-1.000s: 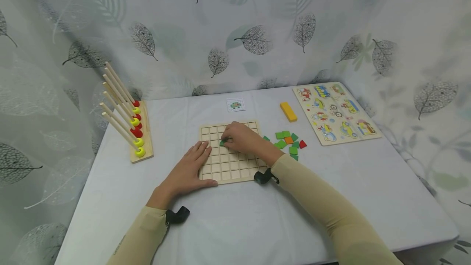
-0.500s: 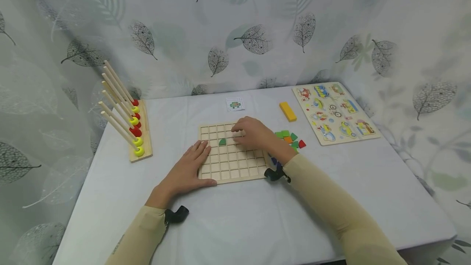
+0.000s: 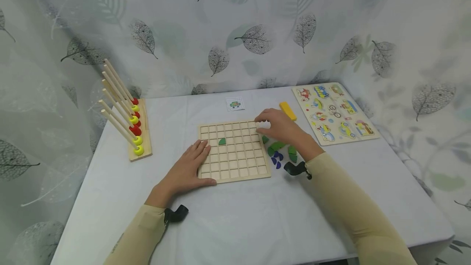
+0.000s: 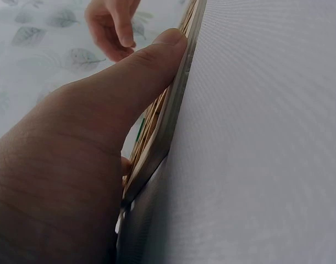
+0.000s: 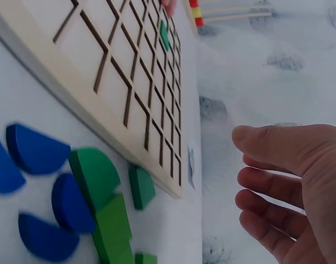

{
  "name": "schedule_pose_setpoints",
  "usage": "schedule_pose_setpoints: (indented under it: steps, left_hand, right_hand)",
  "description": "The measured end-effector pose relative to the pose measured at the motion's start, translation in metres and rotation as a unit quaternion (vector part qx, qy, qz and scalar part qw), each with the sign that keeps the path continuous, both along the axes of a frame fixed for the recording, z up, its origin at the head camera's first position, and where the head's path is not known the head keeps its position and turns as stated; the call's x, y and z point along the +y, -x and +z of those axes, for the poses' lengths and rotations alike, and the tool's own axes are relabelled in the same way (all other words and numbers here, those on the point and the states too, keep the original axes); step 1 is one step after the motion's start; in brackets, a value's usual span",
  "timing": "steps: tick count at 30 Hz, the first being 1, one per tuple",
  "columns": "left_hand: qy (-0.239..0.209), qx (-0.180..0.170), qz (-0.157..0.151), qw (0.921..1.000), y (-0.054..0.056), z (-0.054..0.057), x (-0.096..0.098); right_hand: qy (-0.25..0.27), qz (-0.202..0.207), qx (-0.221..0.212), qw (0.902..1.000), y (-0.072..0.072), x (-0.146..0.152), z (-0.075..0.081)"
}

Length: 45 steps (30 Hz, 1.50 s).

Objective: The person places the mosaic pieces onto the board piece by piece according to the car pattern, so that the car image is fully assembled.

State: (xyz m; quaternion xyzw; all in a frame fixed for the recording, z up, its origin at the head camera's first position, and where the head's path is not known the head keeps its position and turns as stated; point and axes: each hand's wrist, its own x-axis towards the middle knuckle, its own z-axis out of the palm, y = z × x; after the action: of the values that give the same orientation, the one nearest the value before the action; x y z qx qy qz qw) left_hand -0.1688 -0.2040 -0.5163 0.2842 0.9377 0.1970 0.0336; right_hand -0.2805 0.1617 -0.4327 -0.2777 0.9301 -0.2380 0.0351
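A wooden grid board [image 3: 235, 173] lies on the white-covered table, with one dark green quarter-circle piece [image 3: 222, 141] in a cell at its upper left. My left hand [image 3: 185, 171] rests on the board's left edge, fingers spread on top and thumb along the front edge. Above the board's far right corner hovers my right hand [image 3: 281, 128], its fingers loosely bent and nothing between them. Under and beside it lie loose pieces: blue ones [image 5: 38, 148], light green squares [image 5: 114, 225] and dark green curved ones [image 5: 96, 176]. In the head view this hand hides part of the pile.
A small picture card [image 3: 235, 104] lies behind the board. A yellow block [image 3: 288, 111] sits at the back right, near a picture puzzle board [image 3: 336, 113]. At the left stands a wooden peg stand [image 3: 145, 134] with red and yellow beads.
My right hand has let go of the green quarter-circle piece in its cell and moved right, off the board toward the loose pieces. The left hand has stayed on the board.
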Motion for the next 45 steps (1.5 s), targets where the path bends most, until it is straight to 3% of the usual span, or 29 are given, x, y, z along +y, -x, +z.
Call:
schedule_pose_setpoints:
  steps: [10, 23, 32, 39, 45]
  left_hand:
    - [-0.004, 0.001, -0.005, 1.0, 0.001, 0.0, 0.002]
    - [-0.003, 0.001, 0.004, 1.0, -0.002, 0.0, -0.001]
    - [-0.002, -0.002, 0.003, 1.0, 0.0, 0.003, 0.001]
    - [-0.001, -0.004, 0.004, 1.0, 0.001, 0.003, 0.0]
    - [0.001, -0.006, 0.005, 1.0, 0.0, 0.002, 0.0]
  right_hand:
    - [-0.012, -0.03, 0.004, 0.9995, 0.001, 0.039, 0.004]
    - [-0.029, -0.057, -0.016, 0.9979, -0.005, 0.066, -0.004]
    - [-0.038, -0.078, -0.069, 0.9939, -0.004, 0.072, -0.015]
    - [-0.037, -0.06, -0.062, 0.9956, 0.003, 0.072, -0.027]
    - [-0.054, -0.069, -0.077, 0.9932, 0.004, 0.068, -0.029]
